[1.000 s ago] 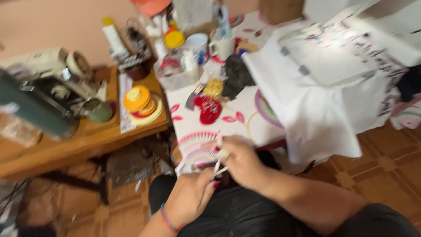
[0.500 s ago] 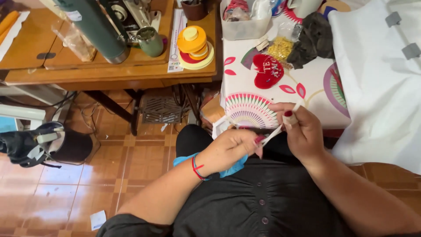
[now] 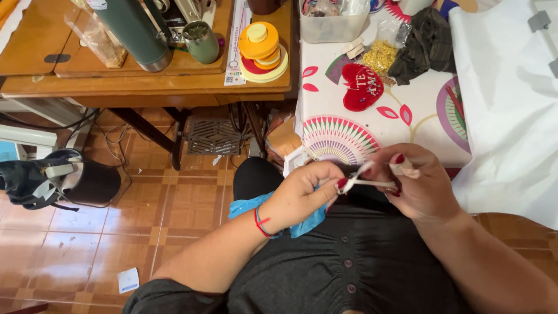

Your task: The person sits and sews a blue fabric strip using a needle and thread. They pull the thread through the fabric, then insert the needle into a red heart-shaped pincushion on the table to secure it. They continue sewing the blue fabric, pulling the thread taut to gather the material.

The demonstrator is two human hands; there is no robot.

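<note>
My left hand (image 3: pixel 305 193) and my right hand (image 3: pixel 414 181) meet above my lap, just in front of the patterned table edge. Between them runs a narrow white strip (image 3: pixel 365 177), pinched by the fingertips of both hands. A piece of blue cloth (image 3: pixel 250 204) lies on my lap under the left wrist, which wears a red string bracelet. A bandage wraps one right fingertip.
A table with a patterned cloth (image 3: pixel 418 122) holds a red heart cushion (image 3: pixel 361 87), a bag of gold beads (image 3: pixel 379 57), a dark cloth (image 3: pixel 424 43) and a large white fabric (image 3: pixel 511 110). The wooden sewing table (image 3: pixel 145 81) carries a green flask (image 3: pixel 136 29) and stacked tape rolls (image 3: pixel 260 49). A black bin (image 3: pixel 87 180) stands on the tiled floor.
The view has swung downward and left, from the tabletop to my lap. Both hands stay together on the white strip, now held closer to my body.
</note>
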